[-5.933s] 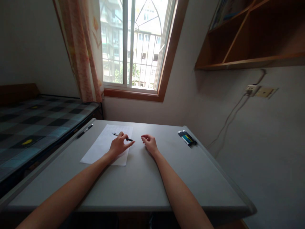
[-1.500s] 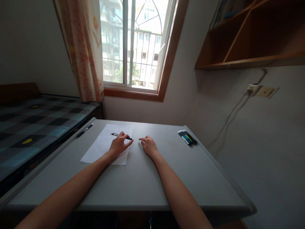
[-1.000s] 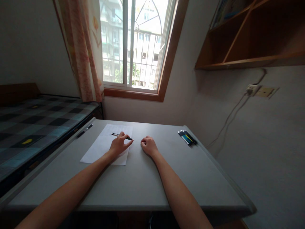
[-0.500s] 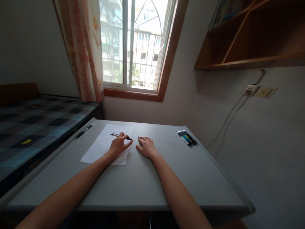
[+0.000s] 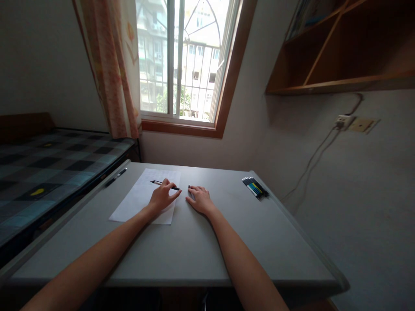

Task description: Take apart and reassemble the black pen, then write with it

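Note:
My left hand point(image 5: 161, 194) rests over the right part of a white sheet of paper point(image 5: 132, 205). Its fingers are closed on a slim dark pen point(image 5: 156, 182), which lies crosswise with one end pointing left and the other reaching past my thumb. Just to the right, my right hand point(image 5: 200, 198) lies palm down on the grey table, fingers stretched out and thumb apart. A small object with a light tip point(image 5: 189, 186) shows at its index finger; the rest of it is hidden by the hand. Faint printed or written lines run along the paper's top.
A row of several dark pens point(image 5: 254, 188) with blue and yellow labels lies near the right edge of the table point(image 5: 181, 255). Another dark pen point(image 5: 116, 176) is by the left edge. Beyond stand a bed point(image 5: 74, 151), a window and a wall shelf point(image 5: 340, 82).

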Demonstrator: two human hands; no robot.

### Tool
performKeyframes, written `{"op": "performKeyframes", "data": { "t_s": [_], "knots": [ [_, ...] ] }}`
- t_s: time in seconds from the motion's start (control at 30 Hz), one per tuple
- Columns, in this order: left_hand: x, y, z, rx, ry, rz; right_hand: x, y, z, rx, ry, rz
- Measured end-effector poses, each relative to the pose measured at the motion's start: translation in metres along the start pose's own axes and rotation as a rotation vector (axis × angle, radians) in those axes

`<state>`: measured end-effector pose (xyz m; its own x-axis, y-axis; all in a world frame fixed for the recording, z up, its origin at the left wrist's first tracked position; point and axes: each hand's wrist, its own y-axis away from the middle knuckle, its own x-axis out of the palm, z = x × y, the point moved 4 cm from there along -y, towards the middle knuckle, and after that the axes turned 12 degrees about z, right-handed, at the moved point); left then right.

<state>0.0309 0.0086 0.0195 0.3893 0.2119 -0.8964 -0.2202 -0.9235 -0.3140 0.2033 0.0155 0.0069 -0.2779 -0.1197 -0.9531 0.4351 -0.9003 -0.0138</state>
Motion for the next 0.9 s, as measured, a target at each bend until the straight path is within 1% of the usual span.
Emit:
{"op": "performKeyframes", "data": {
  "t_s": [0.17, 0.37, 0.9],
  "knots": [
    [0.0012, 0.0, 0.0011, 0.014, -0.013, -0.011, 0.0001, -0.0003, -0.0002, 0.0, -0.005, 0.005],
    [-0.0002, -0.0008, 0.0022, 0.016, 0.047, -0.046, 0.0004, -0.0006, -0.0008, -0.004, -0.013, -0.001],
    [0.0017, -0.0024, 0.0031, 0.088, 0.152, -0.052, 0.0014, -0.0011, -0.0018, -0.015, -0.033, -0.027]
  ]
}}
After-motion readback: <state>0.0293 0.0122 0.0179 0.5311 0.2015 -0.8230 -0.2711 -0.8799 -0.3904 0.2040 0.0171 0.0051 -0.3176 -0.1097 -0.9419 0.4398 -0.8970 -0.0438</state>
